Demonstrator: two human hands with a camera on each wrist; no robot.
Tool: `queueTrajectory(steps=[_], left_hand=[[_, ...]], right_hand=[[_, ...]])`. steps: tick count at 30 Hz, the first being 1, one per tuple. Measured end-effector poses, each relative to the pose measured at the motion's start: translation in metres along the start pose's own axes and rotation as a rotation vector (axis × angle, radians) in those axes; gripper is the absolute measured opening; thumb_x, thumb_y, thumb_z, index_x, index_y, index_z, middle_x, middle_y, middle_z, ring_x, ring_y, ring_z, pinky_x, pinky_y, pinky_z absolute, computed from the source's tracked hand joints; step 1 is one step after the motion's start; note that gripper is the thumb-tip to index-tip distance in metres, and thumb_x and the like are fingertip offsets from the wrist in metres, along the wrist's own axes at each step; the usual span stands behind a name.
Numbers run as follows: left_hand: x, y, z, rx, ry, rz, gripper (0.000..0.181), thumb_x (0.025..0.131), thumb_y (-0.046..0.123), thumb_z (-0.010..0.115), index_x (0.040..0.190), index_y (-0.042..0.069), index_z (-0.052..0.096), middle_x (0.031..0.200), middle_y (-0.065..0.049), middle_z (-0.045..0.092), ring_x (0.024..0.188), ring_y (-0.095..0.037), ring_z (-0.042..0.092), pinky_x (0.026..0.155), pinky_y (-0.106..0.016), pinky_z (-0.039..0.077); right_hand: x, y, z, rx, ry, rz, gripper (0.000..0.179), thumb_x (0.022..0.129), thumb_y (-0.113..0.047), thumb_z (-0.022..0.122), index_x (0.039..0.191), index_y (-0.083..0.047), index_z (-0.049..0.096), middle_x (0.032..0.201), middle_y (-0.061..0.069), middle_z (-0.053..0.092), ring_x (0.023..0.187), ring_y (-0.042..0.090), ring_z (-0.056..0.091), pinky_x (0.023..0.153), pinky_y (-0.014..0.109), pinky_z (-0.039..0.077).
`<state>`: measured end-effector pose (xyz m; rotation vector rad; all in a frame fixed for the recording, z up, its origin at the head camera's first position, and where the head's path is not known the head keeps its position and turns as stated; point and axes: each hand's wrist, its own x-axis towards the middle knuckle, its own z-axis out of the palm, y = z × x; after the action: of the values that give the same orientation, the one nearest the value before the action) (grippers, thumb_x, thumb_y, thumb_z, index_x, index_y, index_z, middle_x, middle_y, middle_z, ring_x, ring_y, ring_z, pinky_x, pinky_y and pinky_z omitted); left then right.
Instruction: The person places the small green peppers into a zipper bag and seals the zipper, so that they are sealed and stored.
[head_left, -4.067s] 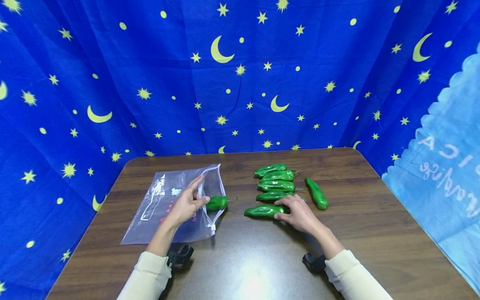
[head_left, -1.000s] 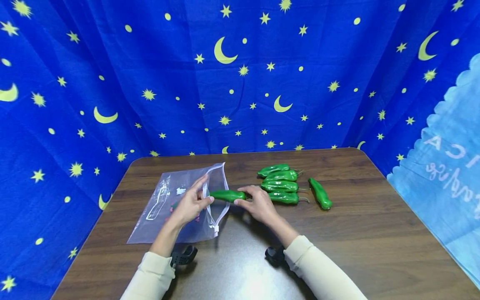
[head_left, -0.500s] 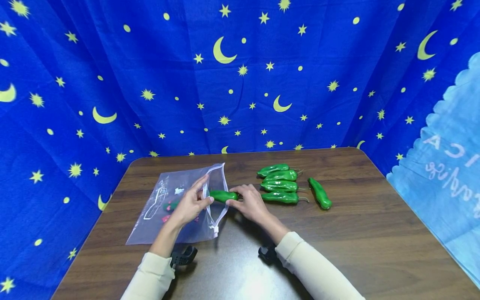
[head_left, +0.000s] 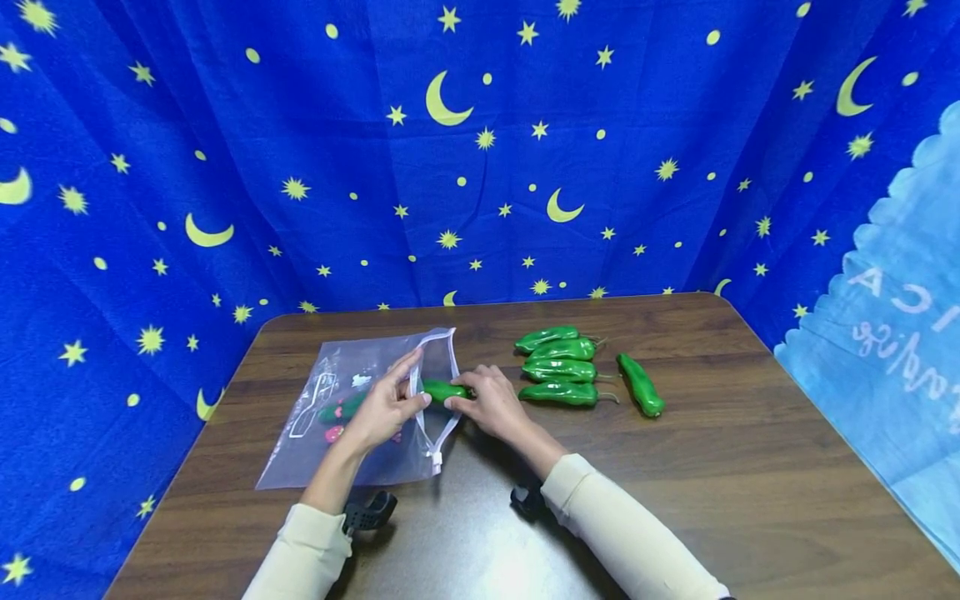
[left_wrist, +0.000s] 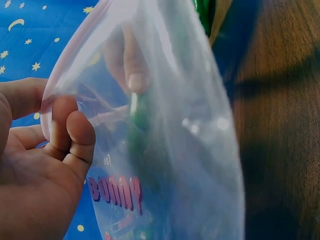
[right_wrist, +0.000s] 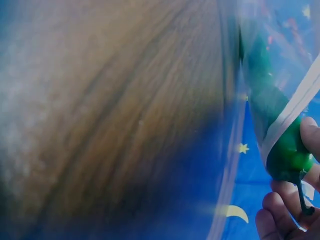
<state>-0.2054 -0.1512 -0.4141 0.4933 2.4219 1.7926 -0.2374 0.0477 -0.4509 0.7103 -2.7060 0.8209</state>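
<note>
A clear zip bag (head_left: 300, 462) with pink and white print lies on the wooden table, its mouth facing right. My left hand (head_left: 375, 414) pinches the near layer of the mouth between thumb and fingers and holds it apart. In the left wrist view, the left hand (left_wrist: 45, 165) grips the bag's pink-edged rim. My right hand (head_left: 495, 402) holds a green pepper (head_left: 442, 391) by its stem end, its front part inside the bag mouth. In the right wrist view the held pepper (right_wrist: 290, 152) shows its curved stem. Another green shape (head_left: 337, 410) shows through the bag's film.
Several green peppers (head_left: 558, 371) lie in a stacked row right of the bag. One more pepper (head_left: 641, 386) lies apart, slanted, farther right. A white slider (head_left: 437, 458) sits at the near corner of the bag mouth. A blue star-patterned cloth (head_left: 525, 167) hangs behind the table.
My right hand has taken the nearest pepper of the row, carried it left and slid it into the bag mouth. The green shape inside has shifted left. The left hand keeps its pinch.
</note>
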Motion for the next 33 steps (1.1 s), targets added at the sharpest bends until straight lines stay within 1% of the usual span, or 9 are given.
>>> queueTrajectory(steps=[5,8,12,16,21,28,33], left_hand=[[-0.001,0.001,-0.002,-0.024,-0.002,0.002,0.071,0.088,-0.002,0.057,0.150,0.005,0.022,0.151,-0.015,0.021,0.056,-0.001,0.041,0.037,-0.018,0.034],[0.000,0.000,-0.002,-0.023,0.004,0.003,0.071,0.088,-0.003,0.057,0.150,0.005,0.023,0.151,-0.016,0.022,0.056,-0.001,0.042,0.038,-0.018,0.033],[-0.001,-0.001,-0.003,-0.017,0.007,0.002,0.071,0.088,-0.002,0.057,0.150,0.005,0.023,0.150,-0.015,0.024,0.055,0.000,0.042,0.037,-0.018,0.033],[-0.001,-0.001,-0.004,0.000,0.019,0.011,0.071,0.088,-0.002,0.057,0.150,0.005,0.023,0.150,-0.015,0.024,0.056,0.000,0.042,0.037,-0.019,0.034],[-0.001,-0.001,-0.006,0.020,0.052,0.007,0.071,0.088,-0.001,0.058,0.149,0.006,0.024,0.151,-0.014,0.024,0.054,-0.001,0.040,0.038,-0.018,0.033],[-0.001,-0.001,-0.007,0.015,0.062,0.008,0.072,0.087,-0.004,0.057,0.149,0.005,0.024,0.154,-0.013,0.022,0.054,-0.001,0.040,0.038,-0.018,0.034],[-0.002,-0.001,-0.008,0.004,0.066,0.000,0.072,0.087,-0.003,0.057,0.150,0.006,0.023,0.153,-0.014,0.022,0.053,-0.002,0.039,0.036,-0.019,0.034]], right_hand=[[0.003,-0.002,0.005,-0.023,0.012,-0.003,0.036,0.078,-0.040,0.073,0.106,-0.018,0.071,0.088,0.001,0.062,0.081,0.016,0.051,0.070,0.027,0.042],[0.004,-0.004,0.007,-0.024,0.018,-0.013,0.037,0.078,-0.040,0.073,0.106,-0.017,0.071,0.089,0.001,0.061,0.082,0.016,0.051,0.071,0.028,0.043],[0.006,-0.006,0.010,-0.039,0.012,-0.041,0.039,0.078,-0.040,0.073,0.108,-0.015,0.070,0.094,0.001,0.062,0.085,0.017,0.052,0.075,0.030,0.045],[0.005,-0.004,0.010,-0.031,0.021,-0.063,0.041,0.078,-0.040,0.073,0.110,-0.016,0.069,0.096,0.001,0.063,0.086,0.017,0.053,0.076,0.030,0.045],[-0.001,0.004,0.002,0.020,0.049,-0.056,0.041,0.077,-0.038,0.075,0.111,-0.015,0.069,0.096,0.002,0.063,0.087,0.017,0.053,0.074,0.029,0.045],[-0.014,0.017,-0.015,0.060,0.089,-0.039,0.042,0.075,-0.034,0.077,0.111,-0.013,0.068,0.094,0.005,0.063,0.086,0.017,0.054,0.073,0.030,0.046],[-0.022,0.026,-0.026,0.070,0.084,-0.001,0.045,0.075,-0.035,0.077,0.113,-0.013,0.067,0.095,0.005,0.063,0.087,0.017,0.054,0.076,0.031,0.046]])
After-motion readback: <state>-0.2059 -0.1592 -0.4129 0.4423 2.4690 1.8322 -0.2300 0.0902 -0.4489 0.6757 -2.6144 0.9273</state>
